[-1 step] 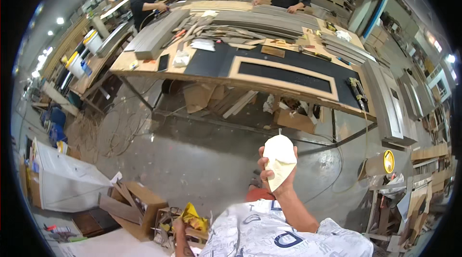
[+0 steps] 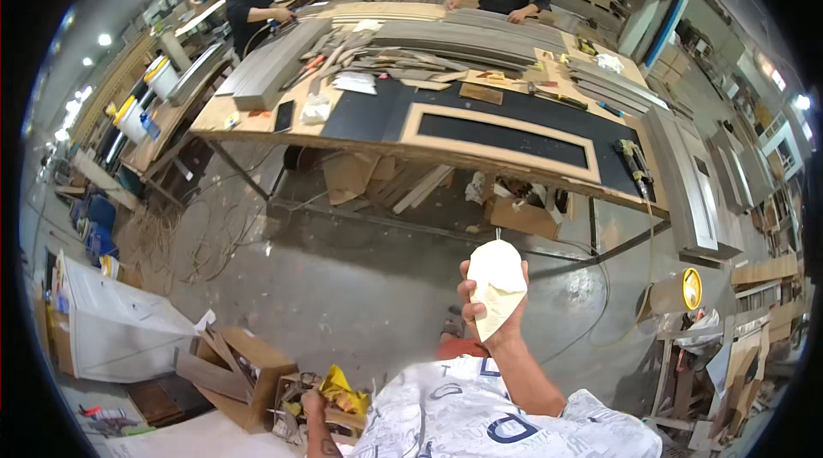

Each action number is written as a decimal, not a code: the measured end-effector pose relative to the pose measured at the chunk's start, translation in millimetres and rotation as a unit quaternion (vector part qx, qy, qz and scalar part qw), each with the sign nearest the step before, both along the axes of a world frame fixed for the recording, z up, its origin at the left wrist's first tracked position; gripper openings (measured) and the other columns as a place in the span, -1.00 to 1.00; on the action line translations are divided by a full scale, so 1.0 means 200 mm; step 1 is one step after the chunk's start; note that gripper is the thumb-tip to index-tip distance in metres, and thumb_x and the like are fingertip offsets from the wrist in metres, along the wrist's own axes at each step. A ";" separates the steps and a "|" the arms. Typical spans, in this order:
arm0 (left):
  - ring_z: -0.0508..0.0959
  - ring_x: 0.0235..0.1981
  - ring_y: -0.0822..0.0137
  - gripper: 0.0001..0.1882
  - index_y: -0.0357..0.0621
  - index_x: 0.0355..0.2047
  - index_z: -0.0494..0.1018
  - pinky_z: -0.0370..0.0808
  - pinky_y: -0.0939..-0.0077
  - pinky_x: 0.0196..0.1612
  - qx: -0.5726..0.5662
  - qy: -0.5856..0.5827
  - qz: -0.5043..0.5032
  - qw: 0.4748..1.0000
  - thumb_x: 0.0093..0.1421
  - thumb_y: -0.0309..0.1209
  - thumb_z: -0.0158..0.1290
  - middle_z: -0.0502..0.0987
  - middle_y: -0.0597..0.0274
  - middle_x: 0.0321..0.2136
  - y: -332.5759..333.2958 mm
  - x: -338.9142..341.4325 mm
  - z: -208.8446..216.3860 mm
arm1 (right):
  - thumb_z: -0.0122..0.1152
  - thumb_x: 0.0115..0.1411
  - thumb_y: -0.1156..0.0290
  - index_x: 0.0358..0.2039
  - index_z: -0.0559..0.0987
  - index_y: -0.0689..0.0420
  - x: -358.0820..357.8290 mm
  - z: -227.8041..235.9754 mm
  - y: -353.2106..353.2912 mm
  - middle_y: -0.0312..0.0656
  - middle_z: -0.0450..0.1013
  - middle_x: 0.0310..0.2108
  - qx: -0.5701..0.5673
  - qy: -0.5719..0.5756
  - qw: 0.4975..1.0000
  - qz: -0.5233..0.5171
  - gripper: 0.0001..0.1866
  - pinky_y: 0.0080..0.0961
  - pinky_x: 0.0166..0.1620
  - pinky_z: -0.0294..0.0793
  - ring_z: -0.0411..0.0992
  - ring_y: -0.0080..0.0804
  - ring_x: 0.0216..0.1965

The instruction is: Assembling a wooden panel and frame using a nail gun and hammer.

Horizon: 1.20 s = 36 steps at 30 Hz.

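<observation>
My right hand (image 2: pixel 506 318) is raised in front of my chest and closed around a cream-coloured cone-like thing (image 2: pixel 498 274). Its broad rounded end is up, with a thin metal tip on top. Its lower part tapers to a point and looks like creased paper; its exact kind does not show. My left hand (image 2: pixel 314 403) hangs low at my side with its fingers curled. It is beside a crumpled yellow bag (image 2: pixel 343 389); whether anything is in its fingers is hidden.
Ahead stands a workbench (image 2: pixel 360 134) with a pale wooden frame (image 2: pixel 501 141), grey boards (image 2: pixel 283 63) and a drill (image 2: pixel 634 164). Two people work behind it. A cardboard box (image 2: pixel 274 355) of offcuts stands at left, a yellow-rimmed bucket (image 2: pixel 673 293) at right.
The view has shifted very slightly. My left hand sits a little farther left and up beside the yellow bag. My right hand keeps its hold on the cream-coloured thing.
</observation>
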State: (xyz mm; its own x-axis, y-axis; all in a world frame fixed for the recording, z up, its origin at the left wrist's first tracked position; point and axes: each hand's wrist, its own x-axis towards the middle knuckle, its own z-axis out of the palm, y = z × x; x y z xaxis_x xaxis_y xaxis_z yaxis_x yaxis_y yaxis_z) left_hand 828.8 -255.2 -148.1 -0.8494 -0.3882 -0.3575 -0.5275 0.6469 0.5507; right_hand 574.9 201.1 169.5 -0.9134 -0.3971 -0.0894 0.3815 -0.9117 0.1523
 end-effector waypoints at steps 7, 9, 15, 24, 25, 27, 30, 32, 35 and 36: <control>0.53 -0.70 0.23 -0.67 -0.40 -0.62 0.51 0.48 0.30 -0.55 0.244 -0.070 0.245 0.936 0.15 -0.38 -0.02 0.51 -0.12 -0.68 0.39 -0.89 0.13 | 0.04 0.19 -0.26 0.15 0.39 -0.03 -0.50 -0.06 0.30 -0.01 0.32 0.10 0.107 -0.006 0.992 -0.073 -0.31 -0.31 -0.47 0.56 0.43 -0.10 -0.17; 0.55 -0.65 0.25 -0.63 -0.42 -0.61 0.49 0.50 0.31 -0.50 0.075 -0.057 -0.047 0.994 0.19 -0.34 -0.03 0.50 -0.06 -0.68 0.52 -1.18 0.32 | 0.04 0.19 -0.24 0.17 0.37 -0.03 -0.64 -0.07 0.34 0.03 0.32 0.11 0.134 -0.023 0.988 -0.077 -0.31 -0.29 -0.49 0.57 0.44 -0.08 -0.19; 0.45 -0.65 0.44 -0.59 -0.28 -0.57 0.39 0.39 0.44 -0.57 0.268 0.112 0.000 0.957 0.28 -0.18 -0.02 0.41 0.24 -0.71 0.69 -2.35 0.60 | 0.14 0.16 -0.14 0.21 0.29 0.08 -1.14 -0.10 0.30 0.13 0.36 0.06 0.325 -0.028 0.937 -0.126 -0.26 -0.14 -0.41 0.65 0.49 0.01 -0.13; 0.47 -0.47 -0.22 -0.69 -0.24 -0.48 0.42 0.37 -0.05 -0.41 -0.116 0.349 -0.069 0.927 0.35 -0.31 -0.12 0.47 -0.15 -0.58 0.79 -4.01 0.76 | 0.26 0.13 0.21 0.16 0.33 0.21 -1.98 -0.30 0.06 -0.10 0.45 -0.03 0.584 0.010 0.791 -0.183 -0.37 -0.20 0.02 0.54 0.49 -0.21 -0.03; 0.49 -0.45 -0.17 -0.74 -0.22 -0.44 0.43 0.40 0.01 -0.37 -0.156 0.311 -0.064 0.935 0.34 -0.34 -0.10 0.49 -0.10 -0.54 0.79 -4.12 0.70 | 0.27 0.13 0.25 0.16 0.33 0.23 -2.06 -0.32 0.03 -0.08 0.44 -0.03 0.614 0.003 0.769 -0.180 -0.37 -0.23 0.02 0.54 0.48 -0.21 -0.03; 0.49 -0.39 -0.10 -0.79 -0.20 -0.40 0.43 0.41 0.07 -0.31 -0.203 0.359 -0.070 0.908 0.32 -0.35 -0.08 0.49 -0.05 -0.48 0.76 -4.25 0.58 | 0.28 0.12 0.38 0.15 0.34 0.27 -2.20 -0.41 -0.03 -0.08 0.44 -0.01 0.652 0.046 0.735 -0.181 -0.40 -0.27 0.03 0.52 0.48 -0.25 -0.02; 0.47 -0.29 0.00 -0.86 -0.16 -0.33 0.43 0.40 0.16 -0.19 -0.233 0.424 -0.083 0.871 0.29 -0.38 -0.05 0.48 0.04 -0.38 0.71 -4.31 0.51 | 0.27 0.11 0.52 0.14 0.34 0.30 -2.33 -0.56 -0.10 -0.07 0.45 -0.01 0.740 0.093 0.641 -0.181 -0.43 -0.33 0.03 0.50 0.48 -0.31 -0.04; 0.45 -0.25 0.04 -0.88 -0.15 -0.31 0.43 0.38 0.19 -0.15 -0.213 0.425 -0.079 0.876 0.28 -0.39 -0.05 0.47 0.07 -0.34 0.73 -4.29 0.53 | 0.26 0.11 0.56 0.12 0.36 0.31 -2.39 -0.58 -0.10 -0.06 0.46 -0.03 0.776 0.095 0.606 -0.147 -0.46 -0.36 0.03 0.48 0.48 -0.33 -0.06; 0.44 -0.19 0.01 -0.77 -0.24 -0.32 0.48 0.37 0.18 -0.11 -0.202 0.376 -0.052 0.903 0.33 -0.34 -0.07 0.49 0.09 -0.27 0.76 -4.35 0.56 | 0.30 0.09 0.55 0.04 0.42 0.34 -2.48 -0.56 -0.15 -0.08 0.49 -0.10 0.826 0.125 0.541 -0.098 -0.52 -0.42 0.01 0.46 0.49 -0.37 -0.12; 0.44 -0.21 0.05 -0.78 -0.21 -0.33 0.48 0.36 0.19 -0.13 -0.219 0.368 -0.028 0.903 0.32 -0.33 -0.06 0.49 0.11 -0.29 0.76 -4.34 0.56 | 0.33 0.07 0.53 0.01 0.45 0.34 -2.50 -0.57 -0.17 -0.09 0.50 -0.13 0.828 0.130 0.540 -0.083 -0.52 -0.44 0.00 0.45 0.49 -0.37 -0.13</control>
